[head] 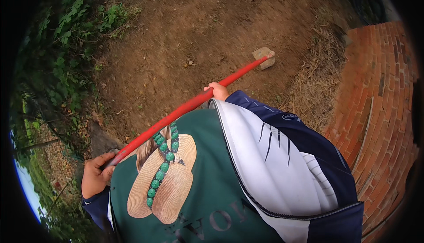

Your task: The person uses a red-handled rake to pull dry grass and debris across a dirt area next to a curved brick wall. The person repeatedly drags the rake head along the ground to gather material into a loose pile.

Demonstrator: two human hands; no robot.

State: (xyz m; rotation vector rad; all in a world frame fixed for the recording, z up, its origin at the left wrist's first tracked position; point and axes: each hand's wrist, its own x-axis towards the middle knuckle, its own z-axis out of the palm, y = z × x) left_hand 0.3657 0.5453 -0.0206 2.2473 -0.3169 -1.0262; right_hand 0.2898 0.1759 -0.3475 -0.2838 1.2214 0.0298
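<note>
A long red handle (pixel 179 112) slants across the front of my body, from lower left to upper right. At its far end a dirt-coated metal hoe-like blade (pixel 264 58) lies over the bare soil. My left hand (pixel 96 174) grips the near end of the handle, with the thumb and fingers around it. Farther up, near the middle, my right hand (pixel 217 90) is closed around the same handle. I cannot tell whether the blade touches the soil.
Brown soil (pixel 185 44) spreads ahead. Leafy green plants (pixel 71 21) grow at the left. Dry grass (pixel 314 80) borders a red brick wall or paved surface (pixel 374 103) at the right. A coil of dark hose or pipe (pixel 367 2) lies at the upper right.
</note>
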